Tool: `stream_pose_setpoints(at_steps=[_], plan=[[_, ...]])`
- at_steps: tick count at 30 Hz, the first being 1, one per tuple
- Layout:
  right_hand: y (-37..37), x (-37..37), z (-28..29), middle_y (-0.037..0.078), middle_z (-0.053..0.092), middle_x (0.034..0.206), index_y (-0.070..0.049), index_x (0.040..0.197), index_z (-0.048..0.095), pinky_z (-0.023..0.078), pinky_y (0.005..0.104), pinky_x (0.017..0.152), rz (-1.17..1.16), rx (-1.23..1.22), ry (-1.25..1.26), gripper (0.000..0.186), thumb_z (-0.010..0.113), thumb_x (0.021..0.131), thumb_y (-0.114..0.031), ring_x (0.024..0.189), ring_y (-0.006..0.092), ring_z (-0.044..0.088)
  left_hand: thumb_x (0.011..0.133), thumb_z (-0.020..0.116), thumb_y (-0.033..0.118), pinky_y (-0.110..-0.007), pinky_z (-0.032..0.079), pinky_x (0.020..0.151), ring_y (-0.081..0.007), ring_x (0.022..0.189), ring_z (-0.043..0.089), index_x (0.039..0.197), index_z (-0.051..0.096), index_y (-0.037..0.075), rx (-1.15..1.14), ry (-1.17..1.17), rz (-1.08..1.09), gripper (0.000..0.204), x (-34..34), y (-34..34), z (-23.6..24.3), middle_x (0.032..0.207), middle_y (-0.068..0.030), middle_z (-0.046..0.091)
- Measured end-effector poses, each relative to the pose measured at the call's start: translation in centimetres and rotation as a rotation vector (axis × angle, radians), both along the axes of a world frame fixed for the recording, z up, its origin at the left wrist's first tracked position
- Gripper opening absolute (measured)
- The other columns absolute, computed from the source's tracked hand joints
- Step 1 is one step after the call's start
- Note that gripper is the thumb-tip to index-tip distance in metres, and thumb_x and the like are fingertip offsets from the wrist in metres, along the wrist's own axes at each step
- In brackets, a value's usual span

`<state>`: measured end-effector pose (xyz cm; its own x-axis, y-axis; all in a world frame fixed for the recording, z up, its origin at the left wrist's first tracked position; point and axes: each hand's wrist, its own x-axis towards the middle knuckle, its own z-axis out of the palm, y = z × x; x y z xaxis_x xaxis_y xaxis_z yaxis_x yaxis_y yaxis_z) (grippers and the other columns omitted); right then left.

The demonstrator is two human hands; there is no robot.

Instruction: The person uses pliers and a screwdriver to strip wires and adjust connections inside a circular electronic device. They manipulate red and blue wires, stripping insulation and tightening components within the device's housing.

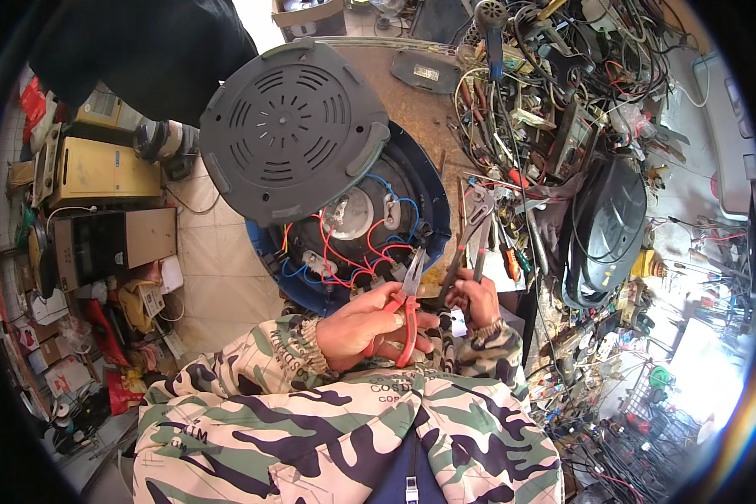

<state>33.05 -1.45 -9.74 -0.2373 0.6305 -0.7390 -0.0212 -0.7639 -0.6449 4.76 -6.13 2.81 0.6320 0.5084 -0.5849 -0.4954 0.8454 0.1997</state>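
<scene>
My left hand [353,329] is closed around red-handled long-nose pliers [411,329], whose metal jaws point up and away from me. To its right, my right hand [477,299] grips the handles of water pump pliers [476,220] with the head pointing away. Just beyond both hands lies a round appliance with a blue housing [442,178], its dark inside exposed. Red and blue wires [376,256] run across it around a pale round part [347,215]. A grey slotted base cover [284,160] leans over the far left of the housing and hides part of it.
Cables and tools [554,101] crowd the right side of the brown workbench [433,118]. A black lid-like piece [609,227] stands at the right. Yellow and brown boxy appliances [109,172] line the left, beside the tiled floor [210,260]. Someone's dark-clothed form [143,55] is at upper left.
</scene>
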Motion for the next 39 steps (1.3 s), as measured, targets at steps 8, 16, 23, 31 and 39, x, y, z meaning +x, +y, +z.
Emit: stream_pose_setpoints(at_steps=[8, 16, 23, 31, 39], plan=[[-4.6, 3.1, 5.9, 0.032, 0.054, 0.149, 0.017, 0.155, 0.036, 0.049, 0.0483, 0.111, 0.093, 0.066, 0.298, 0.073, 0.054, 0.090, -0.011, 0.135, 0.0388, 0.059, 0.107, 0.042, 0.003, -0.061, 0.057, 0.102, -0.0453, 0.139, 0.056, 0.143, 0.039, 0.013, -0.129, -0.121, 0.102, 0.038, -0.2, 1.2, 0.4, 0.153, -0.0270, 0.051], [-5.4, 4.6, 12.6, 0.035, 0.053, 0.149, 0.017, 0.155, 0.034, 0.039, 0.0531, 0.122, 0.148, -0.163, 0.592, 0.079, 0.061, 0.087, -0.013, 0.141, 0.0446, 0.054, 0.098, 0.047, -0.002, -0.046, 0.067, 0.084, -0.0416, 0.119, 0.070, 0.140, 0.040, 0.010, 0.047, 0.117, -0.096, 0.045, -4.8, 3.4, 0.4, 0.143, -0.0273, 0.059], [-5.0, 2.1, 12.7, 0.036, 0.048, 0.154, 0.019, 0.154, 0.035, 0.041, 0.0491, 0.121, 0.247, -0.335, 0.644, 0.084, 0.064, 0.083, -0.014, 0.143, 0.0442, 0.052, 0.100, 0.048, 0.000, -0.043, 0.062, 0.087, -0.0294, 0.106, 0.072, 0.149, 0.039, 0.005, 0.153, 0.264, 0.027, 0.050, -4.5, 3.7, -0.4, 0.136, -0.0248, 0.062], [-5.6, 1.1, 9.8, 0.033, 0.042, 0.160, 0.016, 0.158, 0.030, 0.044, 0.0484, 0.118, 0.259, -0.242, 0.812, 0.083, 0.060, 0.088, -0.018, 0.148, 0.0437, 0.047, 0.101, 0.055, 0.003, -0.034, 0.058, 0.090, -0.0173, 0.106, 0.066, 0.144, 0.050, -0.002, 0.509, 0.699, 0.175, 0.043, -1.5, 5.7, -2.0, 0.141, -0.0120, 0.061], [-7.0, -0.1, 8.6, 0.038, 0.041, 0.157, 0.017, 0.157, 0.030, 0.046, 0.0542, 0.115, 0.137, -0.238, 0.887, 0.082, 0.061, 0.091, -0.019, 0.146, 0.0486, 0.047, 0.100, 0.059, 0.000, -0.031, 0.058, 0.091, -0.0152, 0.113, 0.066, 0.140, 0.052, -0.002, 0.638, 0.721, 0.134, 0.040, 0.1, 7.0, -3.4, 0.140, -0.0130, 0.063]])
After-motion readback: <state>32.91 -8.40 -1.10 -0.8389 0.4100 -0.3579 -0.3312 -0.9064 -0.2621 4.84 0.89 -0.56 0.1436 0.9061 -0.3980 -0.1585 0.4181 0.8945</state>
